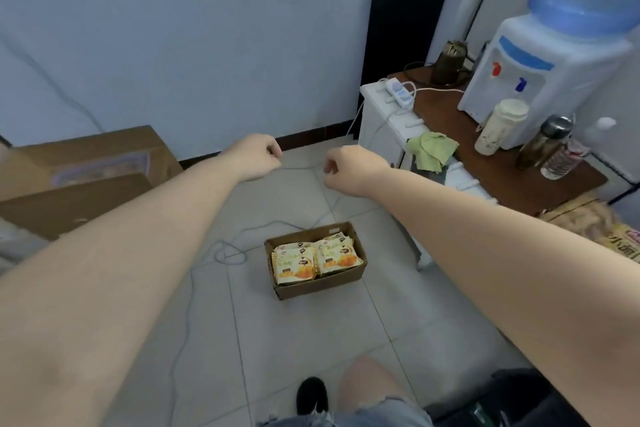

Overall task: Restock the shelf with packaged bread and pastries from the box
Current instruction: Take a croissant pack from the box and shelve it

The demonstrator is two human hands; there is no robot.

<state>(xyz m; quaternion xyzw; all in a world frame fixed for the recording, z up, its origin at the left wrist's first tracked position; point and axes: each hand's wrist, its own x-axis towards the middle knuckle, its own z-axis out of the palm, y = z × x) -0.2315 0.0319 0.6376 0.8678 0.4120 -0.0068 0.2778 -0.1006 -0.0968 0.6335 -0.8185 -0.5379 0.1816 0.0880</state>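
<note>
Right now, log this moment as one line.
left hand curled, empty | right hand curled, empty | box on floor, pastry packs inside

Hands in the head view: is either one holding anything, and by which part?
Nothing is held. The left hand and the right hand hang over the floor with fingers curled and empty; the packaged pastries lie untouched in the box.

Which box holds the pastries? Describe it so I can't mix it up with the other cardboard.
Start at the white cabinet against the wall on the right. On the tiled floor in front of it sits a small open cardboard box. Unlike the big closed carton at left, it shows rows of yellow pastry packets.
</note>
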